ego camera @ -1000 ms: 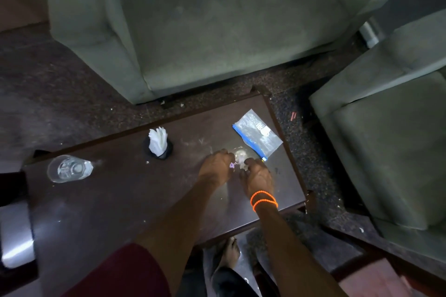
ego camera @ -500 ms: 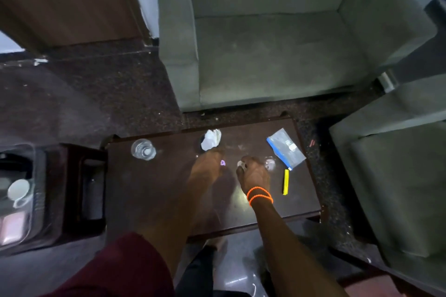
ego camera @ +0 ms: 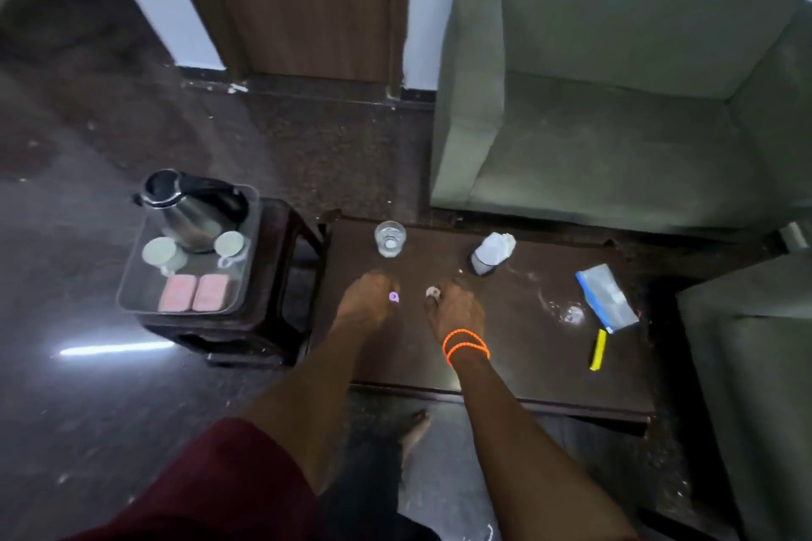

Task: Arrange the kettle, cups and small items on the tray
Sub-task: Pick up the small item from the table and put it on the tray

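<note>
On a low stool at the left stands a clear tray. It carries a steel kettle, two white cups and two pink packets. Both my hands are over the dark coffee table. My left hand pinches a small purple item at its fingertips. My right hand, with orange bands on the wrist, holds a small whitish item. I cannot make out what either item is.
Also on the table are a drinking glass, a tissue holder, a clear glass piece, a blue-edged zip bag and a yellow stick. Green armchairs stand behind and to the right.
Both hands have shifted left along the table, away from the zip bag, each keeping its small item. The view has swung left, bringing the tray and kettle fully into sight.
</note>
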